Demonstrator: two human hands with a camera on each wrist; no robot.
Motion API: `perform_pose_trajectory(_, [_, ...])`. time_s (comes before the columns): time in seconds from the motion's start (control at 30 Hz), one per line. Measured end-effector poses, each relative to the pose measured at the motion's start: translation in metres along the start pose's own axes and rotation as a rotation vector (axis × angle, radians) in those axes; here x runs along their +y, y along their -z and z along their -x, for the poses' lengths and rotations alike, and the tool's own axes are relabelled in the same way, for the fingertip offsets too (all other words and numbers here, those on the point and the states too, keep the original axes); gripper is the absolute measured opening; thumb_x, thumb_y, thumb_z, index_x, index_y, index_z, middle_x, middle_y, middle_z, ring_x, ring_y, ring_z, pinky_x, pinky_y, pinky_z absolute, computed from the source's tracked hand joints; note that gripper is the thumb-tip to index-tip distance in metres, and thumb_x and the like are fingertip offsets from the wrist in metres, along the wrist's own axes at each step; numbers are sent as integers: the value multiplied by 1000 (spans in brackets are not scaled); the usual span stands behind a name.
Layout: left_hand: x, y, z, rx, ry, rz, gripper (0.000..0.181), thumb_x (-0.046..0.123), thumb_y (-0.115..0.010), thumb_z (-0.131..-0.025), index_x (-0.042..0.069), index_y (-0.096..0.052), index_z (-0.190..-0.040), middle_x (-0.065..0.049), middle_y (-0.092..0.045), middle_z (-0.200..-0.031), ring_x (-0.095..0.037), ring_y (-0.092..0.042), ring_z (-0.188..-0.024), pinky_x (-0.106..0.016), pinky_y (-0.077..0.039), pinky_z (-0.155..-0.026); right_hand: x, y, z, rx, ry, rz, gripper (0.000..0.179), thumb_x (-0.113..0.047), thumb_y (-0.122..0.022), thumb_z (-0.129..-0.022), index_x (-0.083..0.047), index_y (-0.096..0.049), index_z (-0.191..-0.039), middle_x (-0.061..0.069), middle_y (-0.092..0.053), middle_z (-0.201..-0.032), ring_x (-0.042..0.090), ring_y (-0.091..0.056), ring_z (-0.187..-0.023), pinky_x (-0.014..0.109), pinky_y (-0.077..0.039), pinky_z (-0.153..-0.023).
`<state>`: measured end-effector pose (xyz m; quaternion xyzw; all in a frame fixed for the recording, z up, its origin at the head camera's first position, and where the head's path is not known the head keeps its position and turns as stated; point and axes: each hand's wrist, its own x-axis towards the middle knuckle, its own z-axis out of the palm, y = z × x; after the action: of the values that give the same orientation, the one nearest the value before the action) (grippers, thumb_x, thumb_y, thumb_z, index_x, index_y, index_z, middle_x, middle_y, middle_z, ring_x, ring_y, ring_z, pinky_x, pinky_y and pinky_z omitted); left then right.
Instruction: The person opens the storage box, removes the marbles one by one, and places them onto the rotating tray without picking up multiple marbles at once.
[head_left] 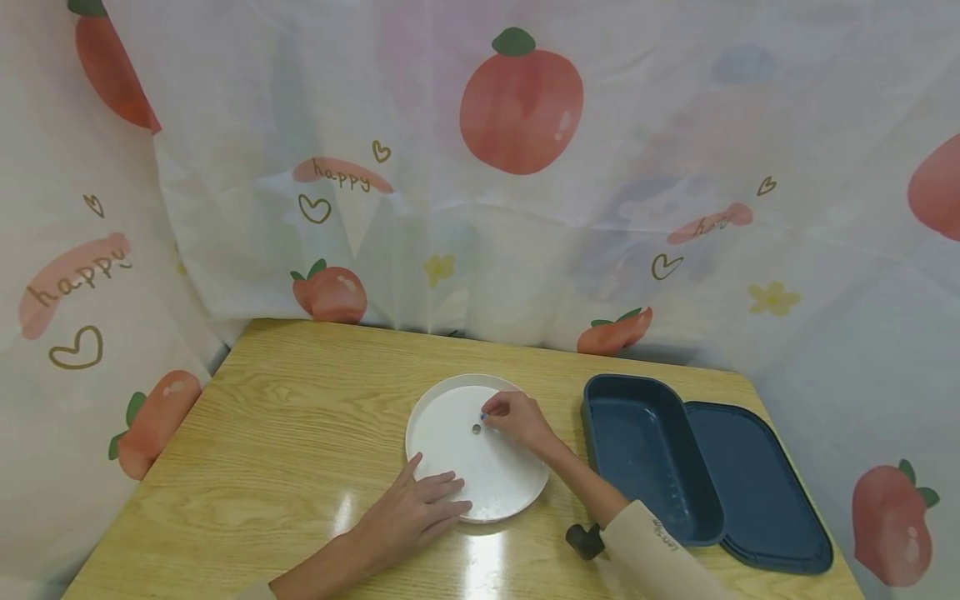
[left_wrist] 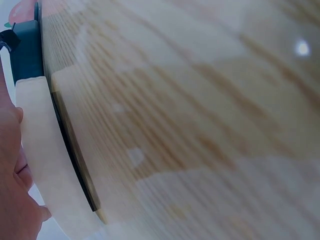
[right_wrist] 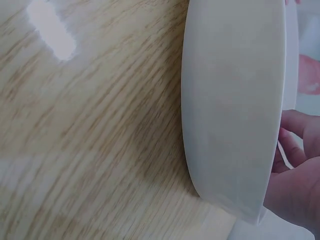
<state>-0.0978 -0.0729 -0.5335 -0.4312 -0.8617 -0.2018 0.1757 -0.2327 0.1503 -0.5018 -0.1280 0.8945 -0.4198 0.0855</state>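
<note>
Tray, round, white and rimmed, numbers one and sits on one wooden table. Two small pieces are at it: one round greyish piece, lying on the tray floor a little above its middle in the head view, and one tiny blue piece just beside that, at the tips of the right hand. Both are too small to identify. Two hands are at work. The right reaches over the tray from the right side, its thumb and forefinger brought together in a pinch on the blue piece, the other fingers bent in behind them. The left hand lies over the tray's near left edge, its fingers straight and spread apart, pinching nothing; the left wrist view shows them at the rim. To the right of the tray stand one deep dark-blue box and one flat lid of the same colour, the lid partly behind the box. One black device is at the right wrist, by a pale sleeve. Behind hangs a pale curtain, printed with seven red fruits, three "happy" banners and six outlined hearts, counted in the head view.
</note>
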Motion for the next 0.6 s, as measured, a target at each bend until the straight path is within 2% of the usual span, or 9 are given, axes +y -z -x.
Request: perform_pose_trajectory(0.6, [0, 0, 0, -18, 6, -15, 23, 24, -70, -94, 20, -75, -116, -5, -67, -126, -22, -61, -121, -69, -37, -100, 0, -2, 0, 11, 37, 51, 7, 3, -76, -82, -3, -74, -86, 1, -70, -78, 15, -67, -76, 30, -55, -72])
